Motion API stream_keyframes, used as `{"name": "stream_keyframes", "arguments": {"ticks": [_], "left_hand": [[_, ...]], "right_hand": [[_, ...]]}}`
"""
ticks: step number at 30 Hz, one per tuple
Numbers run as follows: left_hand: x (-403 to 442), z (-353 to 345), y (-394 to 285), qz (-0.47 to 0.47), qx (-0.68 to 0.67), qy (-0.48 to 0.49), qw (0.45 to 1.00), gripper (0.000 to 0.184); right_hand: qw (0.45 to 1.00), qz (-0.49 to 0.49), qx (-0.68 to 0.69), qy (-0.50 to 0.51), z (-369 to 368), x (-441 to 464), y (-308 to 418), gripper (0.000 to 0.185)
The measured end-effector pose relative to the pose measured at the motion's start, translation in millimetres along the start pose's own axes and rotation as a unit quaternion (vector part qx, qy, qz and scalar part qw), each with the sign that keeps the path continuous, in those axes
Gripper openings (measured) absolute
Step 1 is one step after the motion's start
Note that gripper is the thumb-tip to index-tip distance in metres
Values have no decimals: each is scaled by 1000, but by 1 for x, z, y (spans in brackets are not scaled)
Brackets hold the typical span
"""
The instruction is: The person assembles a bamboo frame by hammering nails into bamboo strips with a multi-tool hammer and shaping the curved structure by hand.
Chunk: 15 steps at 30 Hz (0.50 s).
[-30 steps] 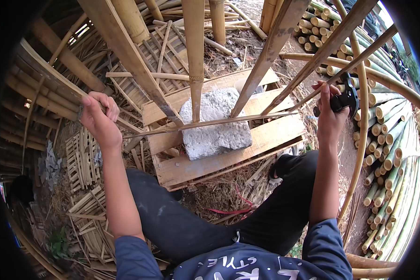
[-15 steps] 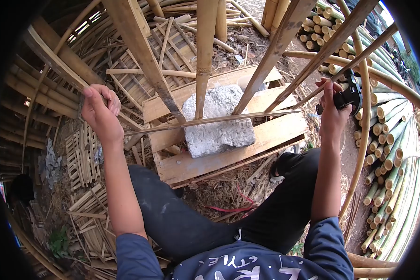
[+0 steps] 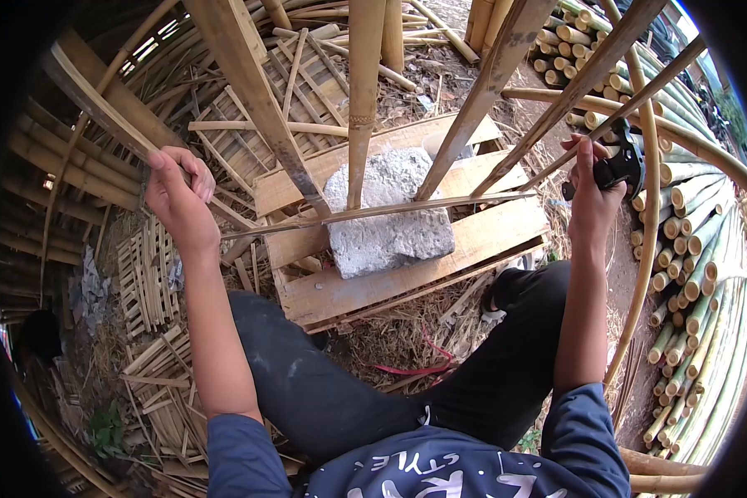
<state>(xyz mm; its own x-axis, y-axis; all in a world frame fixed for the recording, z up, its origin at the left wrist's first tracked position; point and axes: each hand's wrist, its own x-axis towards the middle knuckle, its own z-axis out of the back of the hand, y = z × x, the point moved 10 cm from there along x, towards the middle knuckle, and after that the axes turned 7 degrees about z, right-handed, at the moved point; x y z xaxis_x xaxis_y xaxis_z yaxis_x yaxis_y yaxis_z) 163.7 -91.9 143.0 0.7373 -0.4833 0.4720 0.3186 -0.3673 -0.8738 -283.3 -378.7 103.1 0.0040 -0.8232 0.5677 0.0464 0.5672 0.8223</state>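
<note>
A frame of upright bamboo slats (image 3: 362, 108) meets a thin cross strip (image 3: 390, 212) above a rough grey concrete block (image 3: 390, 241). My left hand (image 3: 181, 195) is closed at the lower end of a curved bamboo slat (image 3: 100, 104) on the left, its thumb on top. On the right, my right hand (image 3: 593, 187) grips a black hand tool (image 3: 627, 166), whose exact kind I cannot make out. The thumb and fingertips of that hand also touch a slanting bamboo slat (image 3: 639, 95) of the frame. Part of the tool is hidden by the palm.
Under the block lies a wooden plank platform (image 3: 340, 299). Stacked bamboo poles (image 3: 697, 249) fill the right side. Split bamboo pieces (image 3: 153, 274) and woven panels lie at left, and a red strip (image 3: 415, 365) lies on the littered ground between my legs.
Very little differs. The slats at the right of the frame have shifted slightly left, and both hands stay in nearly the same places with the same grip.
</note>
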Motion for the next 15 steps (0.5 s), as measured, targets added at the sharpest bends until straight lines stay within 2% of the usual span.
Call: {"name": "stream_keyframes", "arguments": {"ticks": [15], "left_hand": [[1, 0, 1, 3, 0, 10, 1000, 50]], "right_hand": [[1000, 1, 11, 0, 1, 0, -2, 23]]}}
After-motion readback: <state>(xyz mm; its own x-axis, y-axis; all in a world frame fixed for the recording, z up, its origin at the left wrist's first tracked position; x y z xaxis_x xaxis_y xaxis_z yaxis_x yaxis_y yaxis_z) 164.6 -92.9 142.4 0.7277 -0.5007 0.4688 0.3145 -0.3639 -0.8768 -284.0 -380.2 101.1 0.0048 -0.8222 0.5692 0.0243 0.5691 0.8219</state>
